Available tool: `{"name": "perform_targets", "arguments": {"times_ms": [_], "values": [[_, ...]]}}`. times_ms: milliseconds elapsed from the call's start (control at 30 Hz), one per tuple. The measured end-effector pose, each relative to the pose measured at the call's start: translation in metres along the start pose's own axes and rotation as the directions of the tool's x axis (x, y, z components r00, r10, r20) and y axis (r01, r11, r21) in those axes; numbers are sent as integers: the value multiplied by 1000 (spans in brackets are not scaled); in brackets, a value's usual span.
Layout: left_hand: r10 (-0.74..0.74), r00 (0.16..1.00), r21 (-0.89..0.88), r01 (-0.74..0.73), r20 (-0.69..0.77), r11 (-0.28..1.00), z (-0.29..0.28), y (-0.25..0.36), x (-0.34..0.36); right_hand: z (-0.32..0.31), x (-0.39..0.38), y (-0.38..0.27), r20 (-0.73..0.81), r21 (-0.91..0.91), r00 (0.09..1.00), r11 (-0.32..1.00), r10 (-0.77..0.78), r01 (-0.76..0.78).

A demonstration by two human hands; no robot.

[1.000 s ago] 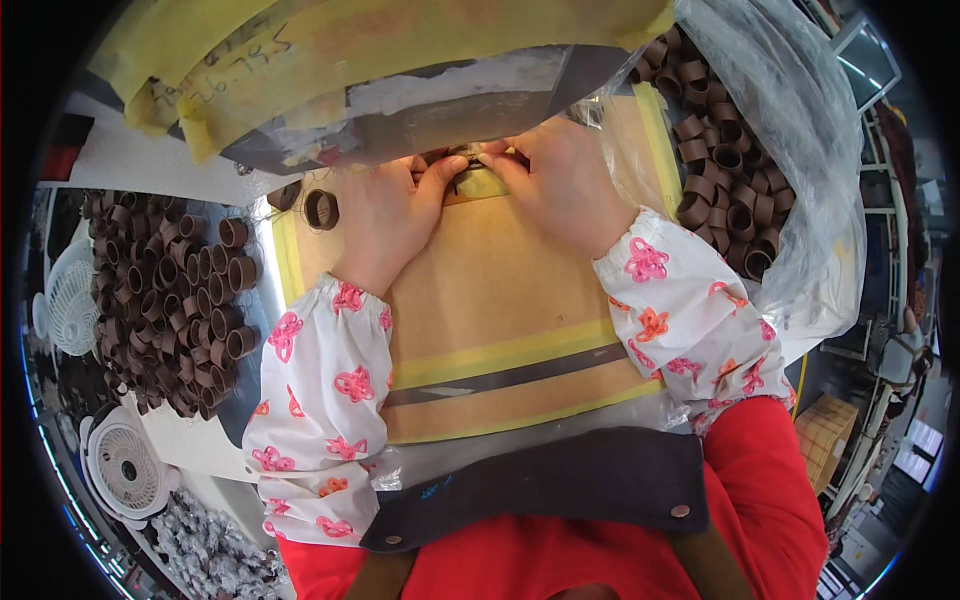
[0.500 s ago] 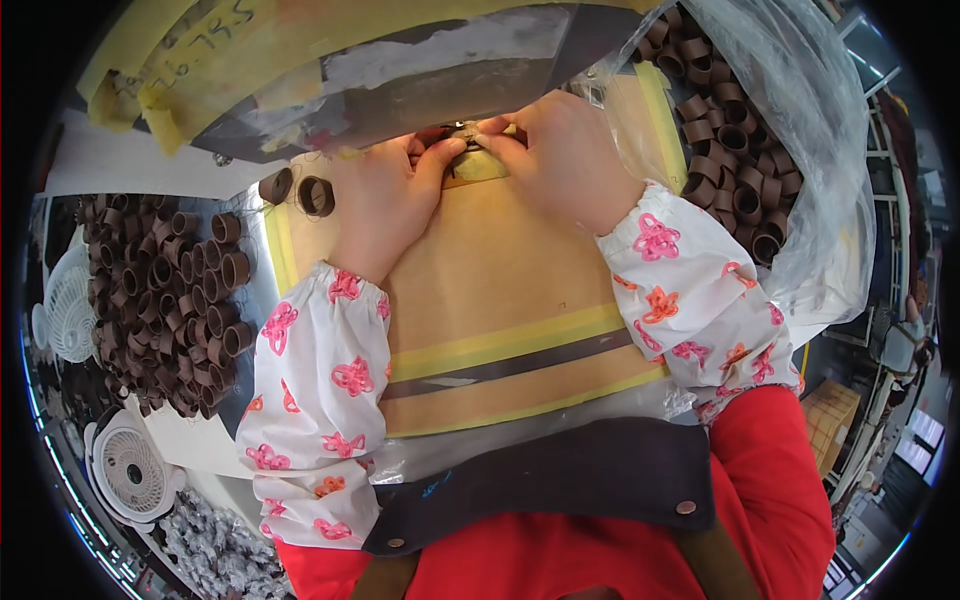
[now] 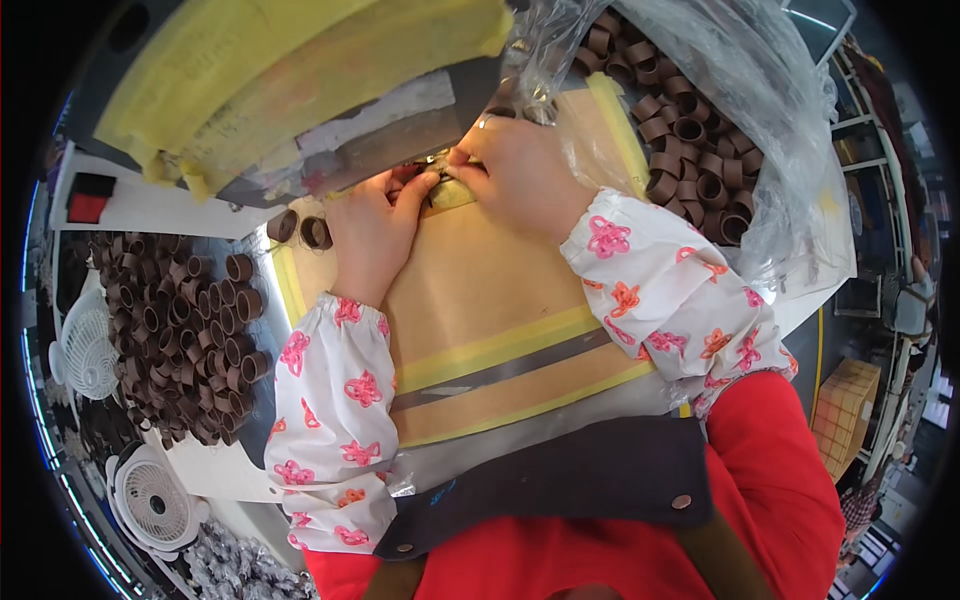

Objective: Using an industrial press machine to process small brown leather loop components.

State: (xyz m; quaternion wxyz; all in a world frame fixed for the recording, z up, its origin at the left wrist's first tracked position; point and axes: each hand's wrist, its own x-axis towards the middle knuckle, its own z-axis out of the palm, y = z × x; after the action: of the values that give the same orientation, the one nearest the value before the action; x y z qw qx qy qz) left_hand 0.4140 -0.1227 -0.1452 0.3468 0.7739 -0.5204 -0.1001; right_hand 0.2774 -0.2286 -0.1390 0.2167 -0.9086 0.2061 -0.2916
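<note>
Beneath the lit edge of a large machine head (image 3: 400, 135), partly covered in yellow tape, both my hands work close together. My left hand (image 3: 372, 232) has its thumb and fingers pinched on something small and dark. Just to its right, my right hand (image 3: 525, 172) pinches at the same spot with thumb and forefinger. The piece between them is mostly hidden by the fingers and the machine. Two brown rings (image 3: 316, 233), with loose threads around them, lie left of my left hand. Both hands are over a tan work surface (image 3: 490, 280) edged with yellow tape.
A big heap of brown rings (image 3: 185, 340) lies on the left. Another heap (image 3: 700, 150) sits at the right inside a clear plastic bag (image 3: 790, 130). White fans (image 3: 155, 500) stand at the far left, and a cardboard box (image 3: 845, 410) is at the far right.
The whole view has shifted and turned a little, so the machine and my hands appear further left and lower. Both hands keep their pinch at the same place under the machine.
</note>
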Motion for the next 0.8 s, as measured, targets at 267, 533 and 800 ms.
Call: {"name": "perform_targets", "arguments": {"times_ms": [267,533,800], "values": [[336,929,304,-279,-156,911,-13,8,-34,-13,-11,-10,2,39,996,995,-88,88],[-4,996,341,36,-94,940,-84,-38,-59,-114,17,64,-141,-655,956,700,256,-283],[378,922,384,-319,-88,867,-45,17,-40,-86,36,73,-62,-616,994,780,95,-113]]}}
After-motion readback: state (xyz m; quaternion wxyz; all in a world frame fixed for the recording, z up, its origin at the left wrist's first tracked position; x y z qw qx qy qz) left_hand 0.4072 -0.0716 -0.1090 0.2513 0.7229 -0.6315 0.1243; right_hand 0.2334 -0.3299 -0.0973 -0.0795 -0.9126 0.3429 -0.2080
